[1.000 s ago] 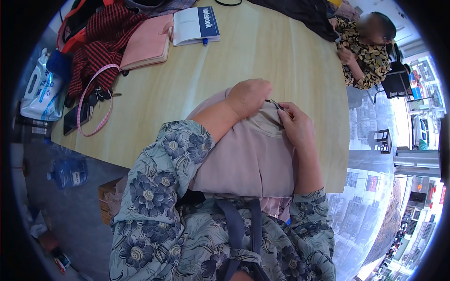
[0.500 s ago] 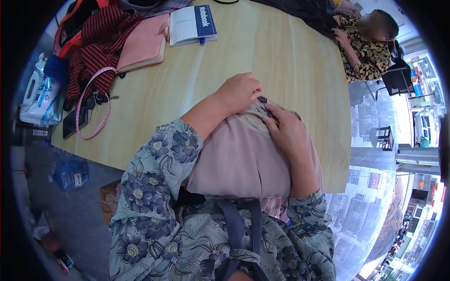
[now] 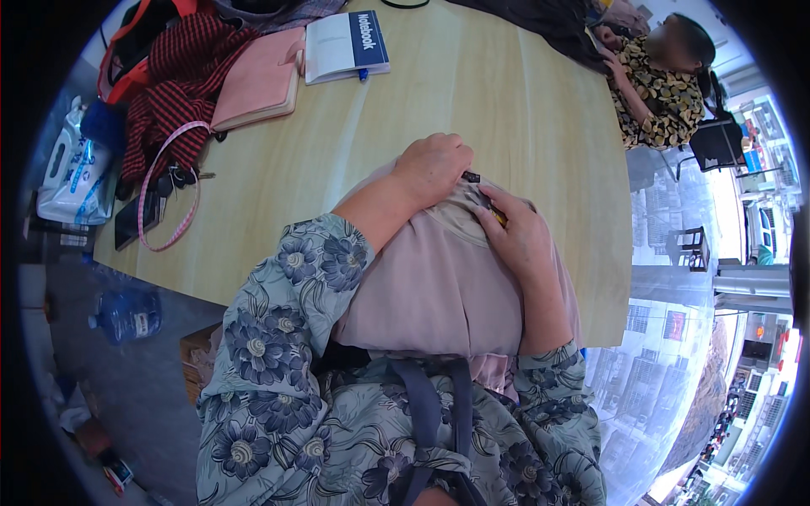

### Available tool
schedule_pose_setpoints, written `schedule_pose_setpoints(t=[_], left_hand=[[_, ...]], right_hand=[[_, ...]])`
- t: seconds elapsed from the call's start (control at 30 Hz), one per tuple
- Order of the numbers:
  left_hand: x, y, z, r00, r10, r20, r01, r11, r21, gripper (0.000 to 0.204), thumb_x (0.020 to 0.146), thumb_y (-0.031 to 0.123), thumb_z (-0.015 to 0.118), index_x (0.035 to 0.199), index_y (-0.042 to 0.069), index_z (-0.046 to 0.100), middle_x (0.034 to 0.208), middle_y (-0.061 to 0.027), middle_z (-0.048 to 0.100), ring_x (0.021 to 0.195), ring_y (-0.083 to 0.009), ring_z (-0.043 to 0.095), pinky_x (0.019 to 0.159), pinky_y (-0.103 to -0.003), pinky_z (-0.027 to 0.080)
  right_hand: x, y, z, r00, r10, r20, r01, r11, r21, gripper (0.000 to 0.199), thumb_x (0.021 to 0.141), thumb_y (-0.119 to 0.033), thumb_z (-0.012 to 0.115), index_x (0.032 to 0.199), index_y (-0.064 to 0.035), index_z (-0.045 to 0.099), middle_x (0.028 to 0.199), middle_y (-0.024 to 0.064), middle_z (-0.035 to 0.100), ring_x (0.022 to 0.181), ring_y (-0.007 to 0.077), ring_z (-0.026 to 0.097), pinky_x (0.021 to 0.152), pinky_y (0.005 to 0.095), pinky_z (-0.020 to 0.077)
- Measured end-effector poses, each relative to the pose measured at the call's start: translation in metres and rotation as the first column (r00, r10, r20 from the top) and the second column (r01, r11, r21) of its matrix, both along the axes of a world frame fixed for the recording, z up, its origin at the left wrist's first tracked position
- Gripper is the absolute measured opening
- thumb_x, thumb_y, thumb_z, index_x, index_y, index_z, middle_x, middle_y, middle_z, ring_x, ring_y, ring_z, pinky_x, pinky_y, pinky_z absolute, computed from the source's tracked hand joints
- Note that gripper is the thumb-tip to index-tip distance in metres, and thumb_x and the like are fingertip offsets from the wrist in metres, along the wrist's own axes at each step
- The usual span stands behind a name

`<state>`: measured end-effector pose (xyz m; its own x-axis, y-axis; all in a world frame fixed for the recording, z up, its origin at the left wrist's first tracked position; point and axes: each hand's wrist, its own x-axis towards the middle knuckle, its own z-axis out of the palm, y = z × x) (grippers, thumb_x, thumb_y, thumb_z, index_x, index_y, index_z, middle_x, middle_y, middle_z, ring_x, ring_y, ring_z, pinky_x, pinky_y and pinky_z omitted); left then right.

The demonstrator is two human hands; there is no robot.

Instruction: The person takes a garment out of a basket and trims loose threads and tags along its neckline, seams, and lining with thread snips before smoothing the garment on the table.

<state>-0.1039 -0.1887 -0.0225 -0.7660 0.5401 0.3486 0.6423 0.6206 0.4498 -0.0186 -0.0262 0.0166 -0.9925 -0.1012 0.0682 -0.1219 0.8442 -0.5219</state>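
One left hand point(image 3: 433, 169) pinches dusty-pink cloth garment point(image 3: 439, 291) at far edge. Right hand point(image 3: 519, 232) grips small yellow object point(image 3: 499, 217), mostly hidden.

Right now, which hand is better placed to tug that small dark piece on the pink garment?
Probably the left hand: it sits close beside the dark piece, while the right hand apparently holds a small yellowish object.

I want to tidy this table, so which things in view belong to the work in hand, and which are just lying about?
In the work:
- mauve garment, under the left hand and right hand
- small dark tab between them
- yellow-and-dark item at the right hand, mostly hidden

Apparently lying about:
- pink notebook
- white-and-blue notebook
- pink tape measure
- red-and-black cloth
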Motion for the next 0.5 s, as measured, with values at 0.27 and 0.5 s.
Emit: schedule_pose_setpoints(t=[0.27, 0.5], left_hand=[[0.0, 0.004, 0.006, 0.996, 0.021, -0.081, -0.016, 0.998, 0.059, 0.004, 0.077, 0.012, 0.052, 0.077, 0.007, 0.052, 0.076, -0.0084, 0.054, 0.074, -0.0262, 0.055, 0.064, -0.037, 0.045], [0.002, 0.004, 0.011, 0.988, 0.022, -0.154, -0.004, 0.993, 0.118, 0.004, 0.076, 0.012, 0.053, 0.077, 0.009, 0.051, 0.074, -0.0065, 0.053, 0.072, -0.0248, 0.055, 0.062, -0.037, 0.045]], right_hand=[[-0.006, 0.014, -0.012, 0.983, -0.101, 0.156, 0.155, 0.91, -0.384, 0.035, 0.08, -0.03, 0.058, 0.109, -0.0123, 0.058, 0.096, 0.0146, 0.062, 0.088, 0.0284, 0.06, 0.078, 0.0333, 0.0457], [-0.011, -0.002, 0.026, 0.972, -0.217, 0.086, 0.218, 0.976, -0.004, 0.03, 0.08, -0.029, 0.058, 0.107, -0.0149, 0.06, 0.092, 0.0108, 0.063, 0.086, 0.027, 0.059, 0.075, 0.0351, 0.0459]])
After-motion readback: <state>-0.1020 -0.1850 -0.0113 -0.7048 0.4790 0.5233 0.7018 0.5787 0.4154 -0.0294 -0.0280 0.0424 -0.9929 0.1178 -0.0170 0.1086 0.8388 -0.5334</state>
